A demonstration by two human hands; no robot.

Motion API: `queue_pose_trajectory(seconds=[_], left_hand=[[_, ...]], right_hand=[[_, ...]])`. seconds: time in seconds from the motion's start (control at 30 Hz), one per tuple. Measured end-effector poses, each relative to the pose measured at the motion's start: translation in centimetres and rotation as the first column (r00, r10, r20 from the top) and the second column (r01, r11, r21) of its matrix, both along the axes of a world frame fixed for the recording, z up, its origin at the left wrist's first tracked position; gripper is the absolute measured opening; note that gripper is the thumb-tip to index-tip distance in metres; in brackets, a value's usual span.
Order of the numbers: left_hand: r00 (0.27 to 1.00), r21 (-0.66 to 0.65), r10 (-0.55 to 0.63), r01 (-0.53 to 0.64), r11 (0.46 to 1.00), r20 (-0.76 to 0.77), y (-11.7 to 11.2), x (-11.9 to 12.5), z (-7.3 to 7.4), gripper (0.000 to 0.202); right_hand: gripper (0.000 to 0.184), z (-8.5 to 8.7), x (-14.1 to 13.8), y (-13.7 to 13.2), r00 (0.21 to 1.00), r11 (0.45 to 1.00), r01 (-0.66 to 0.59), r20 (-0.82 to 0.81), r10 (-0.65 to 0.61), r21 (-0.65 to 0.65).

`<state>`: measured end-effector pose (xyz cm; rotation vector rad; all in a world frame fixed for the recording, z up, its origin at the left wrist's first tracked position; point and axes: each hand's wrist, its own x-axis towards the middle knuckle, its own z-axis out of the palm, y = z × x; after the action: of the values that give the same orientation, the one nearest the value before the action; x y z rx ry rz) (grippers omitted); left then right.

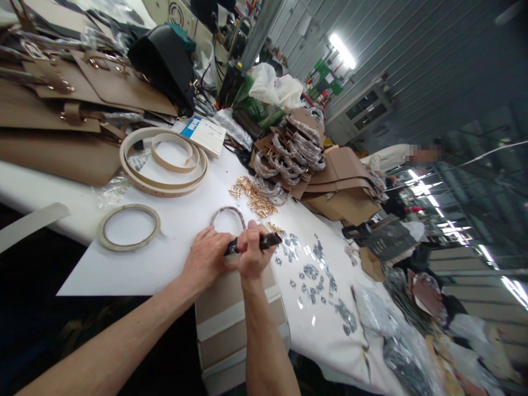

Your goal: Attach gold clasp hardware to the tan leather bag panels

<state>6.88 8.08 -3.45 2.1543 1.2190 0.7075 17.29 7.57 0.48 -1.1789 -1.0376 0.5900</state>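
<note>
In front of me hangs a tan bag panel [220, 308] with pale strips across it, partly over the table's front edge. A plastic-wrapped bag handle [226, 210] arches from its far end. My left hand [209, 253] is closed over the panel's far end, fingers partly hidden. My right hand [252, 254] is wrapped round a dark-handled tool [270, 240], which lies sideways with its other end by my left fingers. Its exact kind and working tip are hard to make out. Both hands are close together.
Gold-coloured fittings [258, 201] and small metal plates [317, 280] lie scattered on the white table. A tape roll [103, 234] and coiled strip [165, 190] are at left. Brown bag pieces [342, 176] and wrapped handles [289, 151] are piled beyond. A person's sleeve [390, 158] shows far off.
</note>
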Motion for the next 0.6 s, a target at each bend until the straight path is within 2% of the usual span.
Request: queue_pose_trajectory(seconds=[0.1, 0.23, 0.3, 0.37, 0.47, 0.53, 0.6], left_hand=[[1.000, 0.014, -0.001, 0.001, 1.000, 0.019, -0.1, -0.1, -0.4, 0.032], [0.998, 0.014, -0.010, 0.009, 1.000, 0.056, -0.3, 0.0, -0.5, 0.020], [0.998, 0.001, -0.005, 0.005, 1.000, 0.060, -0.2, 0.1, -0.5, 0.024], [0.998, -0.010, -0.022, 0.023, 1.000, 0.063, 0.1, 0.0, -0.4, 0.041], [0.989, 0.029, -0.113, 0.110, 0.993, 0.094, 0.3, -1.7, -0.3, 0.074], [0.983, 0.086, -0.146, 0.137, 0.987, 0.109, -0.1, -3.7, -0.3, 0.083], [0.984, 0.131, -0.135, 0.119, 0.984, 0.114, -0.7, -5.9, -0.6, 0.079]], right_hand=[[0.047, 0.0, 0.1, -0.4, 0.998, 0.995, -0.033, -0.042, 0.037, 0.098], [0.046, -2.4, -0.1, -0.7, 1.000, 1.000, 0.007, 0.010, -0.007, 0.004], [0.044, -2.6, 0.0, -0.9, 0.999, 0.999, 0.036, -0.040, -0.036, 0.004], [0.040, -1.3, 0.5, -1.2, 0.993, 0.993, 0.072, -0.104, -0.063, 0.090], [0.027, 2.3, 1.7, -2.0, 0.985, 0.969, 0.118, -0.148, -0.086, 0.217], [0.017, 4.4, 2.1, -2.6, 0.984, 0.967, 0.145, -0.129, -0.120, 0.209], [0.017, 5.3, 1.9, -3.2, 0.983, 0.975, 0.163, -0.108, -0.147, 0.154]])
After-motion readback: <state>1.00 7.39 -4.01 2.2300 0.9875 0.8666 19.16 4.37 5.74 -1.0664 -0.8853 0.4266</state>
